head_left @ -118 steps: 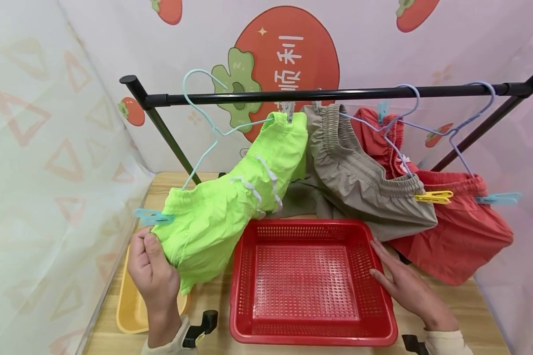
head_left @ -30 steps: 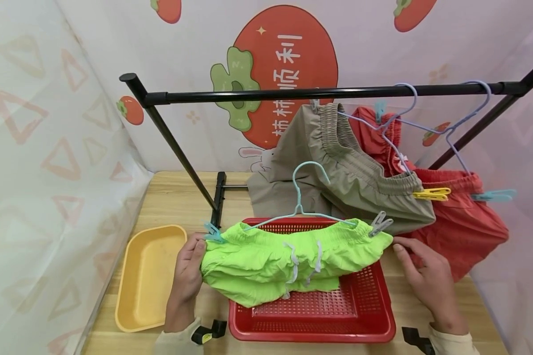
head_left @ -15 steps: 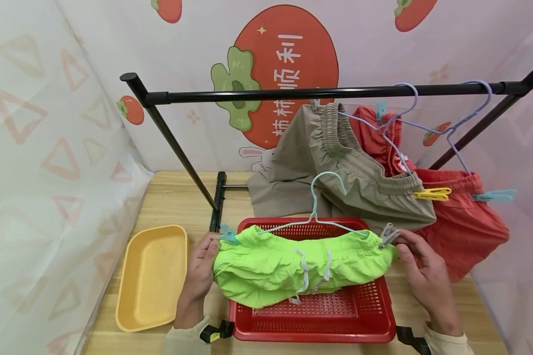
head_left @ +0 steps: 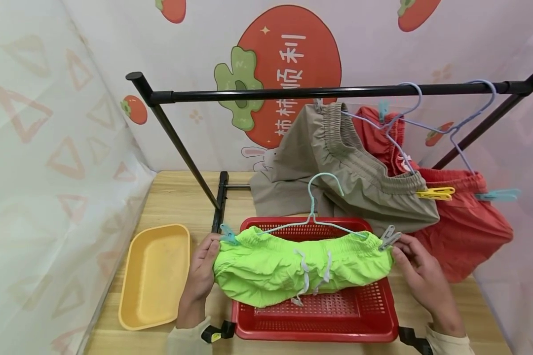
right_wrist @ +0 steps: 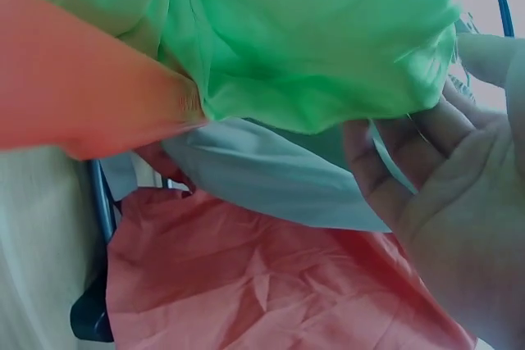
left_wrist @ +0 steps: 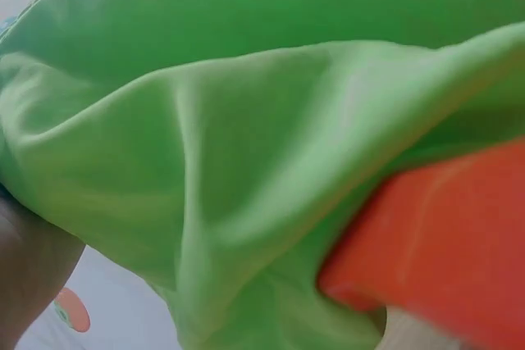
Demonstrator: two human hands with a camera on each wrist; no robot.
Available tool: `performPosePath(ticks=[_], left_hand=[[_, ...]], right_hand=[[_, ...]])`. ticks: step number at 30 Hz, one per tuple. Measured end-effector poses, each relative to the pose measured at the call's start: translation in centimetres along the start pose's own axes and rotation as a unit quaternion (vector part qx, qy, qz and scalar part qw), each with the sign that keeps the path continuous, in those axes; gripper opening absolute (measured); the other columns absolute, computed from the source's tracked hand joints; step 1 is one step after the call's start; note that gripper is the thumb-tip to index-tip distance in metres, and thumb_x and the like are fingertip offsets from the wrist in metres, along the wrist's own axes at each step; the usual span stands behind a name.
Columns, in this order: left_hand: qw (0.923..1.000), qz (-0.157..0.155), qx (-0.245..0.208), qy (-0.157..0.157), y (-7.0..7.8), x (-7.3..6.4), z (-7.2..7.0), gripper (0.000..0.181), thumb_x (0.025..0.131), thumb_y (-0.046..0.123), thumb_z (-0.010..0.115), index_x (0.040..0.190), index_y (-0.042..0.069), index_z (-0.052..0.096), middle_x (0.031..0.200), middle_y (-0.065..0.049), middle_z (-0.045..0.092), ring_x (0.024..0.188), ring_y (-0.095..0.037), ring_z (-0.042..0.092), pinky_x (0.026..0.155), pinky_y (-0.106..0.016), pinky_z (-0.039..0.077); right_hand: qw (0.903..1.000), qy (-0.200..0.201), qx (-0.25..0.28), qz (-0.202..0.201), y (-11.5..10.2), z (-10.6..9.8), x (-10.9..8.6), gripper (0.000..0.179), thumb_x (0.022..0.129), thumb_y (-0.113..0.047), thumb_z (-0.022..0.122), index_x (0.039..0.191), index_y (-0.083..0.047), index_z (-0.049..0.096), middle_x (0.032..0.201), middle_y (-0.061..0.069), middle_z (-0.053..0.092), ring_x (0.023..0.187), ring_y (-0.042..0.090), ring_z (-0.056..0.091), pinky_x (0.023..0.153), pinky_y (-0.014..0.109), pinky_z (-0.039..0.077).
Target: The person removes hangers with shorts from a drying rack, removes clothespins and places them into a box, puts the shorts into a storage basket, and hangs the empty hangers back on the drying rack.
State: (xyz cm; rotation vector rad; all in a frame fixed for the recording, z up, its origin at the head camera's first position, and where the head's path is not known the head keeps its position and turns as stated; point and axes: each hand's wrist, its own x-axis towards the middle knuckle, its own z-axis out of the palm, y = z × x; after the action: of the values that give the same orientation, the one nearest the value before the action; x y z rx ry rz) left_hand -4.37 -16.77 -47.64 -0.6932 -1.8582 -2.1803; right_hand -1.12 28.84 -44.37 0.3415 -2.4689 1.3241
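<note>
Bright green shorts (head_left: 266, 268) with white drawstrings are spread over the red basket (head_left: 315, 335), covering much of it. Inside their waistband sits a light blue hanger (head_left: 312, 199), hook pointing up and off the rail. My left hand (head_left: 200, 271) pinches the left edge beside a blue clothespin (head_left: 228, 234). At the other end my right hand (head_left: 422, 276) pinches the waist corner next to a grey clothespin (head_left: 389, 237). Green cloth (left_wrist: 271, 137) fills most of the left wrist view, hiding the left fingers. The right fingers (right_wrist: 426, 137) show at the cloth's edge in the right wrist view.
A black rail (head_left: 275, 94) spans the back. Grey trousers (head_left: 355, 162) and red shorts (head_left: 466, 227) hang from its right part on purple hangers, with yellow and blue clothespins. A yellow tray (head_left: 155, 276) lies at left on the wooden table (head_left: 177, 197).
The green shorts and hanger have come off the rail to over the basket. My right hand has moved from the basket to the shorts. Lately both hands shifted slightly right, then stayed nearly still.
</note>
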Motion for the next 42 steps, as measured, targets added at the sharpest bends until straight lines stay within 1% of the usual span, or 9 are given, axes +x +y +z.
performPosePath(ticks=[4,7,11,17,25,27,31,36,42], left_hand=[[1.0,0.0,0.001,0.01,-0.1,-0.1,-0.2,0.027,0.109,-0.004,0.029,0.107,-0.018,0.052,0.108,0.001,0.061,0.095,-0.01,0.058,0.077,-0.023,0.051],[0.9998,-0.009,0.007,0.014,0.1,0.0,-0.1,0.026,0.109,-0.006,0.029,0.107,-0.017,0.053,0.105,-0.001,0.061,0.092,-0.011,0.059,0.074,-0.022,0.051],[0.998,-0.025,0.056,0.01,0.8,0.2,0.2,0.026,0.108,-0.008,0.035,0.111,-0.01,0.061,0.1,-0.007,0.063,0.083,-0.012,0.061,0.068,-0.023,0.053],[0.9816,-0.011,0.19,-0.011,2.1,0.4,0.7,0.028,0.105,-0.01,0.045,0.119,0.002,0.067,0.111,-0.011,0.067,0.1,-0.021,0.063,0.088,-0.025,0.051],[0.9645,-0.016,0.261,-0.039,3.4,0.3,1.1,0.043,0.098,-0.005,0.063,0.14,0.004,0.059,0.134,-0.008,0.061,0.127,-0.026,0.055,0.11,-0.03,0.04],[0.9641,-0.011,0.262,-0.041,3.5,0.4,1.2,0.048,0.096,-0.005,0.066,0.142,0.005,0.057,0.136,-0.008,0.06,0.127,-0.03,0.055,0.111,-0.033,0.041],[0.9702,0.005,0.24,-0.032,3.5,0.8,1.5,0.049,0.094,-0.009,0.067,0.14,0.005,0.058,0.127,-0.008,0.065,0.117,-0.03,0.062,0.105,-0.033,0.047],[0.9738,0.023,0.225,-0.019,3.4,1.0,1.8,0.042,0.094,-0.013,0.065,0.133,0.003,0.061,0.117,-0.008,0.068,0.109,-0.025,0.066,0.098,-0.029,0.05],[0.9797,0.027,0.198,-0.018,3.5,1.2,2.2,0.039,0.098,-0.015,0.055,0.134,0.001,0.056,0.116,-0.011,0.066,0.109,-0.026,0.064,0.097,-0.03,0.05]], right_hand=[[0.9991,-0.018,-0.039,-0.004,-0.1,0.1,0.0,0.024,0.099,0.011,0.058,0.118,0.0,0.069,0.109,-0.008,0.068,0.1,-0.003,0.06,0.084,0.008,0.043],[0.9991,-0.02,-0.032,-0.018,0.0,0.2,0.1,0.025,0.1,0.014,0.054,0.114,-0.001,0.068,0.101,-0.002,0.067,0.094,0.0,0.058,0.08,0.01,0.042],[0.9992,-0.007,-0.022,-0.033,0.1,0.5,0.1,0.026,0.1,0.017,0.049,0.113,0.0,0.064,0.092,0.0,0.06,0.085,0.007,0.052,0.072,0.015,0.039],[0.9994,0.01,-0.017,-0.029,0.3,0.8,-0.2,0.021,0.101,0.017,0.043,0.11,0.004,0.057,0.088,-0.001,0.052,0.082,0.008,0.048,0.069,0.017,0.036],[0.9985,0.026,-0.028,-0.039,0.6,0.8,-0.3,0.019,0.1,0.018,0.044,0.106,0.005,0.056,0.089,-0.002,0.05,0.083,0.006,0.047,0.07,0.015,0.035],[0.9983,0.027,-0.029,-0.043,0.7,0.8,-0.2,0.019,0.099,0.019,0.044,0.105,0.005,0.056,0.088,-0.002,0.05,0.082,0.006,0.046,0.07,0.015,0.035],[0.9981,0.03,-0.027,-0.046,0.7,0.7,-0.2,0.021,0.098,0.021,0.044,0.105,0.005,0.056,0.088,-0.002,0.049,0.082,0.006,0.046,0.07,0.015,0.035],[0.9985,0.027,-0.019,-0.043,0.7,0.7,-0.5,0.021,0.098,0.021,0.043,0.105,0.005,0.056,0.089,-0.002,0.05,0.084,0.006,0.047,0.071,0.015,0.035],[0.999,0.005,0.015,-0.042,0.7,0.8,-0.4,0.021,0.101,0.019,0.039,0.107,0.006,0.055,0.09,0.0,0.05,0.086,0.009,0.047,0.071,0.017,0.036]])
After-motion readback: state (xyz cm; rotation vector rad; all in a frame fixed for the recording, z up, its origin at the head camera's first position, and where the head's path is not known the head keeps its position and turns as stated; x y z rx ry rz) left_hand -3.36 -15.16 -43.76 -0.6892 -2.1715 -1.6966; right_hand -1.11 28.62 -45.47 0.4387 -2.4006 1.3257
